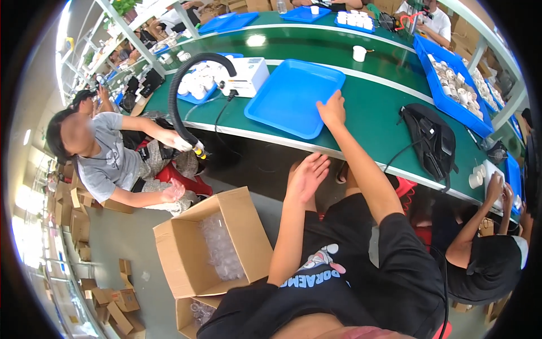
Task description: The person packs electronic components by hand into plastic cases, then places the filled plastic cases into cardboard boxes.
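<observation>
My right hand [332,110] reaches forward and rests with fingers spread on the near right rim of an empty blue tray [285,93], which lies on the green conveyor table [372,113]. My left hand [307,176] hovers open, palm showing, below the table's front edge and above my lap, holding nothing. An open cardboard box [169,248] with clear plastic pieces inside stands on the floor to the left of my left arm.
A white machine [248,76] with a black hose [178,101] sits left of the tray; a seated co-worker [107,161] holds the hose's nozzle. A black bag [432,138] lies right of my hand. Blue bins of white cups [451,85] line the far right, near another co-worker [485,254].
</observation>
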Tool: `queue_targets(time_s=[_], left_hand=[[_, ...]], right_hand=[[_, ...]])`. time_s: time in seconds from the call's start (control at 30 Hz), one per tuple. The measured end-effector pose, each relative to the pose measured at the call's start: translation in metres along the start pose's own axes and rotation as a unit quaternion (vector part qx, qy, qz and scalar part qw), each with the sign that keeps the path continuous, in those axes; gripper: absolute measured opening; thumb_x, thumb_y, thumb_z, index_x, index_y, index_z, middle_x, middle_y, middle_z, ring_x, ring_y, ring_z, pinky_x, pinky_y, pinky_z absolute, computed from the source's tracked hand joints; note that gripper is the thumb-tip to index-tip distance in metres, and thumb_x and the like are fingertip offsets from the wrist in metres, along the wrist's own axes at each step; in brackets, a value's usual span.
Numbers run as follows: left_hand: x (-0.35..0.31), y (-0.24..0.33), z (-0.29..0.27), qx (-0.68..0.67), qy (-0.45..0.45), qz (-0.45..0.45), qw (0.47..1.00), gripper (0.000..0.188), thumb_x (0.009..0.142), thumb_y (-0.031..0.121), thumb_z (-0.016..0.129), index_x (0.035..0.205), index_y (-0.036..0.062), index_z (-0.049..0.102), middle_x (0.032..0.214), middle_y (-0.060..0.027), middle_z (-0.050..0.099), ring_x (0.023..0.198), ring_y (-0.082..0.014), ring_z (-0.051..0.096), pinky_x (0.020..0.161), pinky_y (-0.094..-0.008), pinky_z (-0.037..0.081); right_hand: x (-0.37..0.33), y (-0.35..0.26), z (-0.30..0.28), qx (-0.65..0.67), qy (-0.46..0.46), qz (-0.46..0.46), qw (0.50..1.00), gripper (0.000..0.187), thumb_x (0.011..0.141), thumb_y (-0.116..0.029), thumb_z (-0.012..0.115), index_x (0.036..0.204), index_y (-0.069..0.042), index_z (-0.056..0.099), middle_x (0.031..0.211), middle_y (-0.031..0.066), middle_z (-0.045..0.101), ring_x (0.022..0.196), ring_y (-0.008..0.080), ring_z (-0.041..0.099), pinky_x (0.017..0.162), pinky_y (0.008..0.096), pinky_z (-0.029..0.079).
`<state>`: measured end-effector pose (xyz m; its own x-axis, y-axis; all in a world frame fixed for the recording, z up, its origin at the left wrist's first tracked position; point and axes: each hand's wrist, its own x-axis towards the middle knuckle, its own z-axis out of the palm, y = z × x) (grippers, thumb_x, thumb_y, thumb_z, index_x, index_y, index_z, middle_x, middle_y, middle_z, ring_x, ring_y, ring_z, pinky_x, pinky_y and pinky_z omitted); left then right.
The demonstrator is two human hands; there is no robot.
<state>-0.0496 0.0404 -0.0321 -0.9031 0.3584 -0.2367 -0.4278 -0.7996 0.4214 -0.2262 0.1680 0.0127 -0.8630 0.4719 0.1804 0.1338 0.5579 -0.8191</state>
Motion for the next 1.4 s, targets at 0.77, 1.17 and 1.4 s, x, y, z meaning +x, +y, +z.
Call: queue_targets(time_s=[0.77,1.17,1.4], left_hand=[[-0.073,-0.053,-0.127,0.723,0.178,0.296,0.598,0.011,0.084,0.004,0.062,0.095,0.0049,0.063,0.101,-0.0138,0.057,0.096,-0.0302,0.056,0.084,-0.0373,0.047],[-0.089,-0.038,0.017,0.554,-0.467,-0.193,0.661,0.023,0.095,0.018,0.056,0.096,-0.0025,0.067,0.095,-0.0125,0.067,0.093,-0.0239,0.065,0.080,-0.0322,0.050],[-0.107,-0.069,0.019,0.546,-0.498,-0.229,0.633,0.029,0.099,0.023,0.051,0.108,-0.0037,0.061,0.100,-0.0191,0.061,0.098,-0.0293,0.058,0.087,-0.0348,0.044]], right_hand=[[-0.020,0.108,-0.213,-0.066,-0.069,0.024,0.995,0.066,0.084,-0.032,0.070,0.132,0.007,0.047,0.098,0.0256,0.066,0.094,0.0386,0.066,0.081,0.0454,0.051],[-0.058,0.116,-0.198,-0.176,0.026,-0.008,0.984,0.041,0.088,-0.030,0.059,0.119,-0.002,0.057,0.091,0.0253,0.069,0.086,0.0456,0.065,0.078,0.0527,0.050],[-0.065,0.120,-0.187,-0.166,0.065,-0.030,0.983,0.036,0.091,-0.028,0.058,0.116,-0.003,0.060,0.088,0.0247,0.069,0.082,0.0439,0.066,0.073,0.0520,0.050]])
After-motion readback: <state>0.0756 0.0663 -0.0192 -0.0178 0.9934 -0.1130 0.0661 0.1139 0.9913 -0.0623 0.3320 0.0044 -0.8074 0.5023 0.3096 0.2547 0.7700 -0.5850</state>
